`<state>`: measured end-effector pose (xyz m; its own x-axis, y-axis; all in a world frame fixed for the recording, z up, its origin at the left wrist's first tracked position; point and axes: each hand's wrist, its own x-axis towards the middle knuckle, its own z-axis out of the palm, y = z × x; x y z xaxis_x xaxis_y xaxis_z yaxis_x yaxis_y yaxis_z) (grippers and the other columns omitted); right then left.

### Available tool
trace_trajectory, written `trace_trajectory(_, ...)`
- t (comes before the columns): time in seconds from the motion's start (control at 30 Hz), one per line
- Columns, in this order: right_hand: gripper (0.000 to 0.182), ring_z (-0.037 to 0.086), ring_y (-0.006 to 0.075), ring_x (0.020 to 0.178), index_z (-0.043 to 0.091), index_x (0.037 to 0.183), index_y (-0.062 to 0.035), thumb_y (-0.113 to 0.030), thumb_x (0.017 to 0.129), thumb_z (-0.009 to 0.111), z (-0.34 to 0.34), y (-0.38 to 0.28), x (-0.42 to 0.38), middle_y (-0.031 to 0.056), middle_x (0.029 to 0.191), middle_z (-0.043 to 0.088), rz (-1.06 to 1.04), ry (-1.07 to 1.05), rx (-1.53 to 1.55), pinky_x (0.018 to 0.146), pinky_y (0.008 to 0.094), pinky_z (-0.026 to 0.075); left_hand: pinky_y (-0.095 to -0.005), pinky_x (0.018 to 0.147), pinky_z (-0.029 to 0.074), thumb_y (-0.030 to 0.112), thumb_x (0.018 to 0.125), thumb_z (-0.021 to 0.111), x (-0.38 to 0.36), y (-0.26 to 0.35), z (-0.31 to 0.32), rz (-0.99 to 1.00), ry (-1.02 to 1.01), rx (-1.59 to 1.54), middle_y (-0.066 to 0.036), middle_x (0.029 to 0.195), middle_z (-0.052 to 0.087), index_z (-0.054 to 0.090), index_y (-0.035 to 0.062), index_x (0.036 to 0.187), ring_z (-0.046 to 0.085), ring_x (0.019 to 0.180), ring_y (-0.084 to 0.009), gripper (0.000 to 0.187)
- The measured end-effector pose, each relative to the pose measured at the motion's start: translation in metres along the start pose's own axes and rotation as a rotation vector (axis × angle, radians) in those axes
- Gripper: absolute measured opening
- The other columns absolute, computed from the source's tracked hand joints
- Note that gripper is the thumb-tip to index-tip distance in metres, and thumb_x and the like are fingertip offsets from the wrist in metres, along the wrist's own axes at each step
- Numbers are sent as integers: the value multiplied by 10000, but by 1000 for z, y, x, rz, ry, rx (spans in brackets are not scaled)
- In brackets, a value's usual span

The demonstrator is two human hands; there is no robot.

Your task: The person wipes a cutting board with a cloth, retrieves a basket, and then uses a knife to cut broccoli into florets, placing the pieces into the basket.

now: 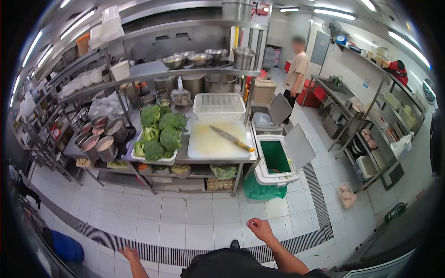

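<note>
My left hand [130,253] hangs low over the tiled floor, its fingers loosely apart and slightly blurred, with nothing in it. On the other side, my right hand [260,230] is held out with its fingers curled in, and no object shows in it. Both hands are well short of the steel table. Broccoli heads [160,127] fill a white tray [168,161] on that table. Beside them a knife [225,135] with a yellowish handle rests on a white cutting board [204,147]. A white perforated basket [219,106] stands behind the board.
An open bin [276,157] with a green liner stands at the table's right end. A tub of pale pink meat [347,195] is on the floor at right. A floor drain [169,254] crosses before me. Someone [295,69] stands at the back. A blue drum [66,245] is lower left.
</note>
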<state>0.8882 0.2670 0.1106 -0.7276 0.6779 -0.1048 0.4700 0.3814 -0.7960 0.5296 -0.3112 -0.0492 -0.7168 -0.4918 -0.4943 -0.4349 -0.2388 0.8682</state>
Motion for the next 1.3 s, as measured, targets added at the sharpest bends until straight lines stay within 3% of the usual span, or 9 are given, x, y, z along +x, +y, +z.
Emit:
trace_trajectory(0.1,310,649,273,610,765,1027,-94,-379,928,695,2,13,-14,132,690,678,46,10,27,599,396,499,-322,654,503,173,922,621,-51,59,31,32,-169,61,-113,1324,554,210,238,1587,590,895,-213,784)
trace_trajectory(0.13,304,592,133,586,748,978,-42,-340,934,709,0,7,-20,60,634,642,62,-5,37,576,314,470,-296,640,510,141,932,603,-75,70,49,89,-256,176,-109,1249,598,306,186,1559,604,847,-190,695)
trace_trajectory(0.2,309,595,136,588,743,952,-35,-342,930,711,-17,-17,-29,60,628,639,88,-137,-27,579,314,472,-313,643,550,136,954,634,-128,78,76,255,-645,437,-69,1050,655,513,115,1421,634,780,-149,482)
trace_trajectory(0.27,340,592,152,576,728,885,-13,-351,925,717,-22,-20,-34,72,620,642,104,-344,-58,583,324,481,-317,730,600,143,938,690,-213,112,106,17,-1264,761,-101,1206,639,569,38,1373,678,955,-172,463)
trace_trajectory(0.3,340,592,152,576,728,885,-13,-351,925,717,-21,-23,-34,72,620,642,106,-344,-56,583,324,481,-303,770,585,191,913,747,-258,121,117,111,-1332,808,-110,1244,641,546,49,1423,677,982,-178,566)
trace_trajectory(0.43,344,618,179,599,738,900,-19,-361,928,708,-33,-27,-22,99,660,671,41,-40,2,610,339,502,-329,807,558,287,859,804,-261,96,141,375,-1086,1015,-134,1267,643,533,83,1453,671,965,-189,683)
trace_trajectory(0.7,344,692,269,731,748,977,-63,-400,937,693,-31,-30,-28,139,806,724,41,-249,-148,680,363,532,-426,992,523,462,853,741,-286,37,118,559,-1153,1436,-228,1319,647,607,113,1396,663,1144,-356,660)
trace_trajectory(1.2,415,708,342,929,738,1090,-89,-460,927,650,-23,-51,-30,148,973,750,-75,-452,-199,814,411,548,-423,1012,512,531,836,750,-300,63,120,522,-1201,1452,-195,1330,653,624,110,1368,650,1177,-340,689)
trace_trajectory(1.3,541,679,320,1052,696,1229,-124,-544,887,695,-51,-87,-37,142,1203,687,-106,-690,-281,886,411,541,-407,1031,503,520,806,816,-336,117,118,357,-1519,1334,-161,1354,622,600,129,1387,621,1229,-315,732)
